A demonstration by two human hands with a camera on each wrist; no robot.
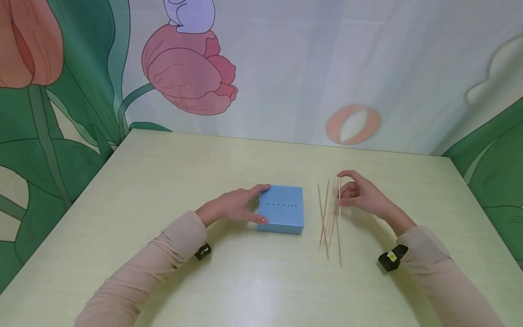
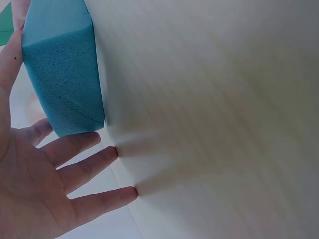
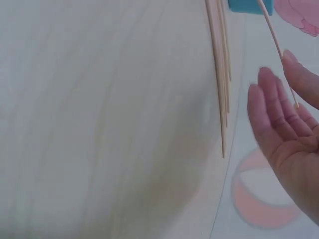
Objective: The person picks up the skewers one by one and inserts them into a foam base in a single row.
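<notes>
A light blue block, with a row of small holes in its top, lies on the table. My left hand rests at its left side, thumb at the near left part and a finger at the far corner. In the left wrist view, the fingers of the left hand are straight and spread beside the block. Right of the block, my right hand holds a thin wooden stick near its far end. The right wrist view shows the thumb of the right hand against that stick.
Several thin sticks lie loosely crossed between the block and my right hand; their far ends show in the right wrist view. A patterned curtain hangs behind the table's far edge. Each wrist wears a small black device.
</notes>
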